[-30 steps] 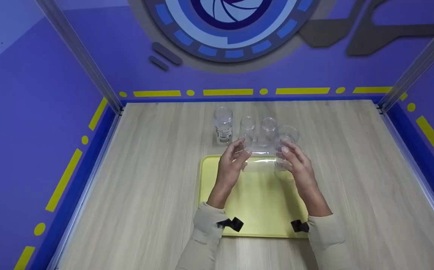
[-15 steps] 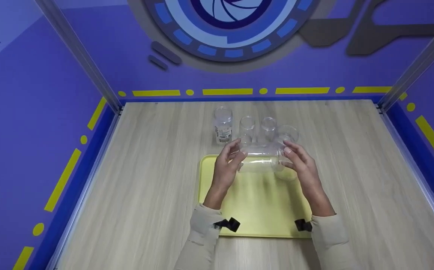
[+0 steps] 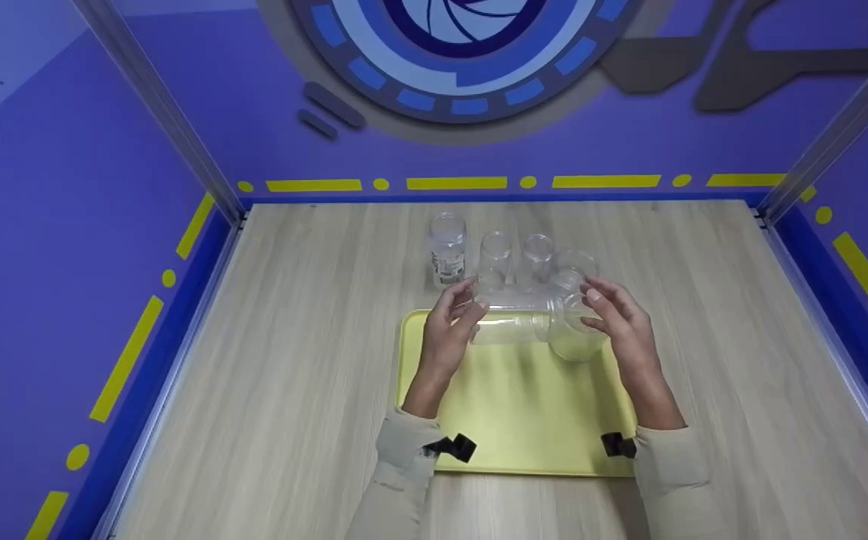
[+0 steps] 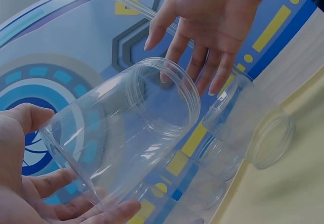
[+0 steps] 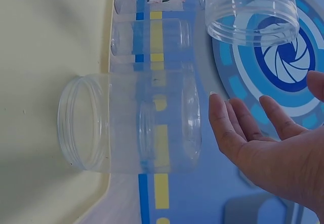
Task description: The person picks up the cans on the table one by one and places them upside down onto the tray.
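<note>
My left hand [image 3: 445, 345] grips the base end of a large clear jar [image 3: 509, 324], held on its side above the tray's back edge. In the left wrist view the held jar's threaded mouth [image 4: 174, 100] is uncovered and faces the right hand [image 4: 217, 19]. Apart from that jar, the right hand [image 3: 629, 334] has spread, slightly bent fingers and holds nothing. Beside it another large clear jar [image 3: 576, 341] stands at the back right of the yellow tray [image 3: 531, 420], threaded end down in the right wrist view [image 5: 83, 125].
Behind the tray, a clear labelled jar [image 3: 448, 251] and two smaller clear jars [image 3: 495, 259] [image 3: 538, 259] stand in a row on the wooden table [image 3: 306, 337]. Blue-purple panels [image 3: 373, 161] with yellow marks enclose the back and both sides.
My right hand has let go of the held jar's mouth end and moved right. The left hand has shifted slightly left with the jar.
</note>
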Tool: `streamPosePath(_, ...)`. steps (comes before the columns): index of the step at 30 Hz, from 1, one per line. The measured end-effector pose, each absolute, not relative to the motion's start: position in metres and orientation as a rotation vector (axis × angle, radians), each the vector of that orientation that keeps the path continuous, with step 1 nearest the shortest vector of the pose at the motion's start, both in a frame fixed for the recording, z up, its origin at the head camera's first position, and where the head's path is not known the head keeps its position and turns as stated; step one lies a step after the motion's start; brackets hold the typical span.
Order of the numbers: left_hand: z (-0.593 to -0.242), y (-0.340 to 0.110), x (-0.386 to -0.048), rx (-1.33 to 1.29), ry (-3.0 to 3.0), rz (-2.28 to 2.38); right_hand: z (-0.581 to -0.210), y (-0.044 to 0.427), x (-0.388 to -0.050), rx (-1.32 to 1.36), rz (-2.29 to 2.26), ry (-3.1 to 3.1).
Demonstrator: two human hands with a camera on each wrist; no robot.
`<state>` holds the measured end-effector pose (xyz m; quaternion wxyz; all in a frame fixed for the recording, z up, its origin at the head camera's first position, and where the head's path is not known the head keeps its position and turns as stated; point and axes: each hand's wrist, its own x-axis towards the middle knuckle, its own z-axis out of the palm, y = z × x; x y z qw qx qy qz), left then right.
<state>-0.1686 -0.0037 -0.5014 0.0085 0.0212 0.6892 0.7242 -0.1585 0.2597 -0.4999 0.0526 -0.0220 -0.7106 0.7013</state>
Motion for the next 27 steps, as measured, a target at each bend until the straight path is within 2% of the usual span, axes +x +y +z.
streamPosePath(27,-0.503,-0.02,-0.168,0.026,2.299,2.141,-0.503,0.281,-0.166,-0.137,1.874,-2.282)
